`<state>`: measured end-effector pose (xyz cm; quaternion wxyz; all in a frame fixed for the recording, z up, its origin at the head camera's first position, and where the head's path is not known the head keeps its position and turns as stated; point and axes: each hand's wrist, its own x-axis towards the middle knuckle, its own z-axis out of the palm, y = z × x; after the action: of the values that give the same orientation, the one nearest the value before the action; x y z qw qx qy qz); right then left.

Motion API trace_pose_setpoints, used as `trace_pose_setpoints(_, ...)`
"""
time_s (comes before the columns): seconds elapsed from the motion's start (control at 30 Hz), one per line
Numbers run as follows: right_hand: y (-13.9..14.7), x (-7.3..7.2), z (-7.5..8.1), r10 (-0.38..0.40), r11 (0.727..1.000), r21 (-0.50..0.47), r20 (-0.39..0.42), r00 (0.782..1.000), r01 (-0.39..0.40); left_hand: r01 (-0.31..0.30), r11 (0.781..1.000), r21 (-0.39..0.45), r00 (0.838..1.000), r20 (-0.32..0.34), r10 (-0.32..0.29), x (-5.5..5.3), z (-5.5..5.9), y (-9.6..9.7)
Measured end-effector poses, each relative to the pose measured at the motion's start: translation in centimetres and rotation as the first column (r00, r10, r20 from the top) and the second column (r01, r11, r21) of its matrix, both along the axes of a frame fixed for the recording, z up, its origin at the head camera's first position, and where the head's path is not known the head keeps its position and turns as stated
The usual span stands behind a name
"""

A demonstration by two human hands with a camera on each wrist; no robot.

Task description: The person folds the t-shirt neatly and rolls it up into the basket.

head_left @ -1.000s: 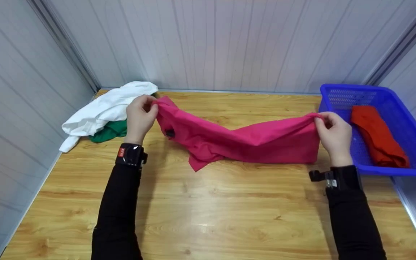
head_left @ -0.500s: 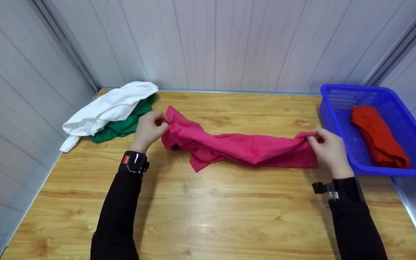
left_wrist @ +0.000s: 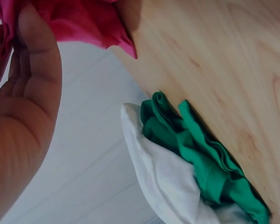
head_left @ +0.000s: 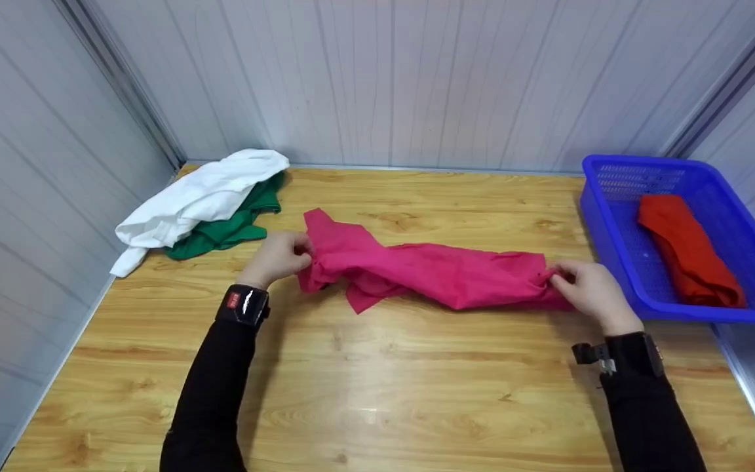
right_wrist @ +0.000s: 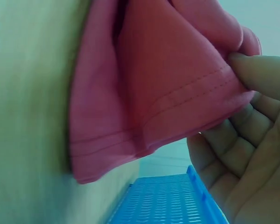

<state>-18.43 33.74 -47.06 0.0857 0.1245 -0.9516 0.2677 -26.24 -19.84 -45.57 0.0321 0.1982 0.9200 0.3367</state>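
A pink T-shirt (head_left: pixel 430 272) stretches sideways across the middle of the wooden table, bunched lengthwise into a long strip. My left hand (head_left: pixel 278 259) pinches its collar end, where a dark label is mostly covered. At the other end my right hand (head_left: pixel 590 292) pinches the stitched hem between thumb and fingers. In the right wrist view the pink hem (right_wrist: pixel 177 98) hangs down from the thumb, with its lower corner close to the tabletop. The left wrist view shows the left hand (left_wrist: pixel 28 88) with pink cloth between its fingers.
At the back left, a white garment (head_left: pixel 200 200) lies partly over a green garment (head_left: pixel 223 233). On the right stands a blue plastic basket (head_left: pixel 603 229) with a folded orange garment (head_left: pixel 689 249) inside. Light panelled walls (head_left: pixel 384 85) border the table at the back and sides.
Both hands have come down and toward the person, lowering the shirt's upper edge over its front. The left hand has also shifted right, uncovering more of the green garment.
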Motion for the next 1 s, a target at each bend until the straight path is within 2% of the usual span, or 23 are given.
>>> trace_pose_setpoints(0.17, -0.1, 0.2, -0.9, 0.031, 0.999, 0.035, 0.074, 0.997, -0.034, 0.042, 0.999, -0.032, 0.998, 0.048, -0.040, 0.1, -1.0, -0.3)
trace_pose_setpoints(0.3, -0.1, 0.2, -1.5, 0.037, 0.997, 0.058, 0.100, 0.994, -0.043, 0.062, 0.997, -0.048, 0.996, 0.073, -0.059, 0.0, -1.6, -0.5)
trace_pose_setpoints(0.57, 0.0, 0.2, -2.1, 0.039, 0.992, 0.115, 0.170, 0.985, -0.059, 0.075, 0.993, -0.088, 0.989, 0.133, -0.062, 0.0, -2.2, -0.6)
trace_pose_setpoints(0.7, 0.1, 0.3, -1.3, 0.036, 0.992, 0.110, 0.232, 0.972, -0.063, 0.076, 0.991, -0.107, 0.987, 0.148, -0.060, 0.1, -2.1, -0.9)
trace_pose_setpoints(0.83, 0.2, 0.5, 0.4, 0.036, 0.995, 0.081, 0.310, 0.950, -0.064, 0.095, 0.986, -0.134, 0.985, 0.157, -0.074, -0.1, -1.5, -1.3)
trace_pose_setpoints(0.9, 0.1, 0.7, 1.3, 0.041, 0.996, 0.066, 0.327, 0.944, -0.066, 0.097, 0.984, -0.147, 0.982, 0.173, -0.071, -0.2, -1.0, -1.7)
trace_pose_setpoints(1.0, 0.0, 0.7, 2.1, 0.052, 0.996, 0.056, 0.318, 0.947, -0.073, 0.074, 0.983, -0.166, 0.981, 0.191, -0.042, -0.5, -0.2, -2.1)
